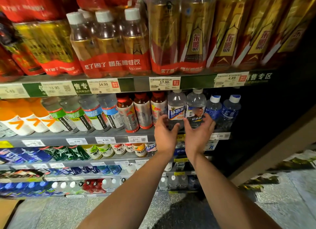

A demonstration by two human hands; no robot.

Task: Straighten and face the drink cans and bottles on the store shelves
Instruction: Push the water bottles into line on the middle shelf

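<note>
Now both hands reach the second shelf (119,136). Two clear plastic bottles with blue-and-white labels stand side by side there: the left hand (165,133) cups the left bottle (176,109) with spread, curved fingers, and the right hand (198,134) wraps the right bottle (195,107). Three red-capped bottles (142,111) stand just left; two blue bottles (222,109) just right.

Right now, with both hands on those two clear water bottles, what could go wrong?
The left hand and right hand each curl round a clear bottle standing close together, so turning one may knock the other askew. The red-capped bottle beside the left hand could get bumped. Both sit near the shelf edge, so a hard pull might tip one off.
</note>
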